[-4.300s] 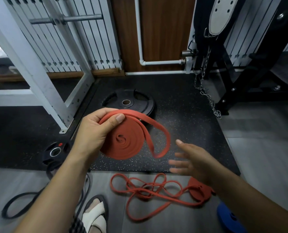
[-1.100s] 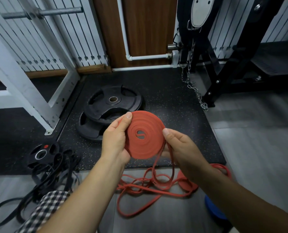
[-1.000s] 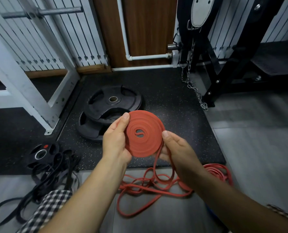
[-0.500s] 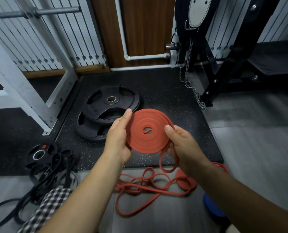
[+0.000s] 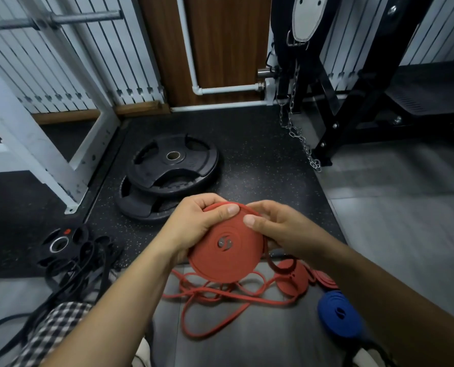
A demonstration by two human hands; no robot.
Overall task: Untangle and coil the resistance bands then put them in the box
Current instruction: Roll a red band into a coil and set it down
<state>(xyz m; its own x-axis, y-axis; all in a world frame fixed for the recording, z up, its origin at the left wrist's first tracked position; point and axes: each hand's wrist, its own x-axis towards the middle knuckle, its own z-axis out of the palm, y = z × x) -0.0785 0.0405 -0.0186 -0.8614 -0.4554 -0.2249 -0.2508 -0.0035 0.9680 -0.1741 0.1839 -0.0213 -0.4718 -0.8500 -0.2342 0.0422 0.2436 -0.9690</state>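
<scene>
While stacked black rubber weight plates (image 5: 172, 165) lie just behind it, a red rubber resistance band (image 5: 225, 250) wound into a flat disc is gripped at its rim by the left hand (image 5: 194, 223) and right hand (image 5: 276, 226), thumbs on top.

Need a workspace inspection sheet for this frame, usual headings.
Surface: grey floor, black speckled mat.
Job's things: red coil in both hands; tangled red band, second red coil, blue coil, black bands on floor; box not seen.
Clutter: stacked weight plates, small plate.
Grippers: left hand and right hand grip the red coil.
Cables: nothing seen.
Surroundings: white frame, black rack, hanging chain.
</scene>
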